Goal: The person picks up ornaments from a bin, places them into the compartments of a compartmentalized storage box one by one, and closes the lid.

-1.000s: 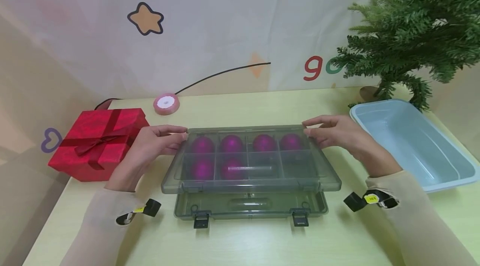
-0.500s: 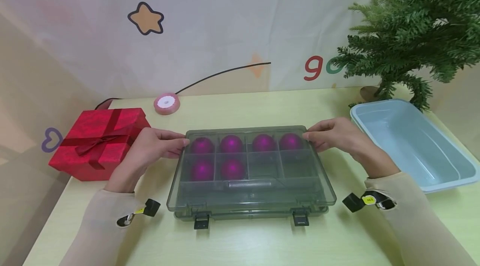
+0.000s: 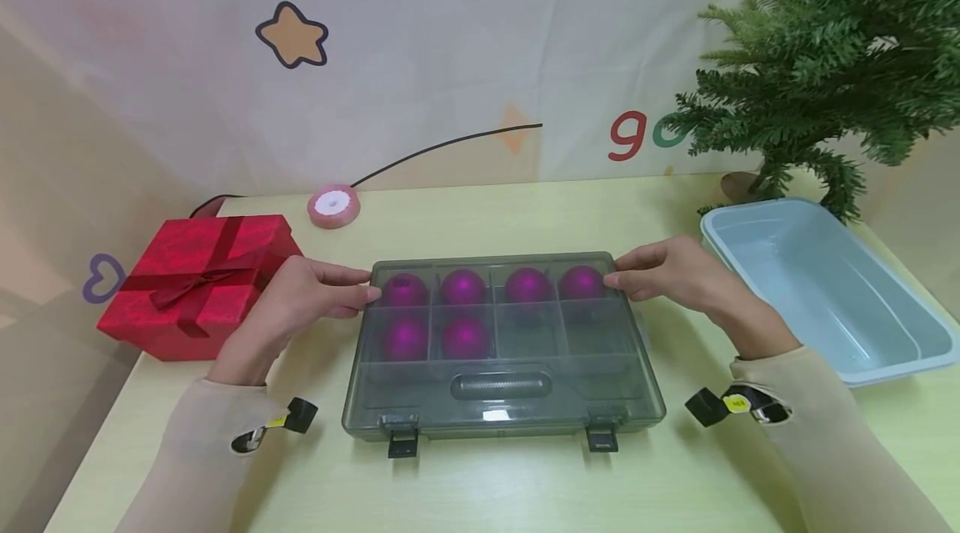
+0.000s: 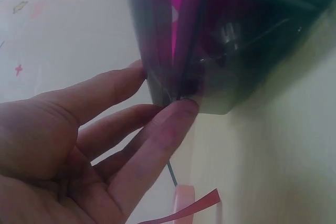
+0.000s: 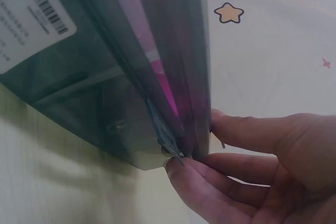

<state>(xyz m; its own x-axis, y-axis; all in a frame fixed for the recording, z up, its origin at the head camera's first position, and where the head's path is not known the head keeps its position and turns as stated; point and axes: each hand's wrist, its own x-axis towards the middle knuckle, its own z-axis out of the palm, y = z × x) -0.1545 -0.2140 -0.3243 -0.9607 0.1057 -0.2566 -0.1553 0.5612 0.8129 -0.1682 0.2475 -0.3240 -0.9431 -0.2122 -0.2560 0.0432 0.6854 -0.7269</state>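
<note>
A translucent grey plastic compartment case (image 3: 525,333) lies on the table with its lid down over the base. Through the lid several purple baubles (image 3: 463,339) show in separate compartments. At the case's front edge two black latches (image 3: 403,443) stick outward, unfastened. My left hand (image 3: 311,291) pinches the back left corner, thumb on the lid and fingers behind. The right hand (image 3: 667,274) grips the back right corner in the same way. In the right wrist view, a white barcode label (image 5: 37,19) shows on the case's side, and the fingertips (image 5: 181,174) are at the hinge end.
A red gift box (image 3: 198,287) with a ribbon bow stands at left, a pink ribbon spool (image 3: 333,208) behind it. On the right sits a pale blue basin (image 3: 817,291), with an artificial fir tree (image 3: 825,74) behind. A printed cloth (image 3: 450,57) hangs at the back.
The lid's front edge has swung down onto the base, which had shown below it. Both hands have stayed at the back corners, shifting only slightly.
</note>
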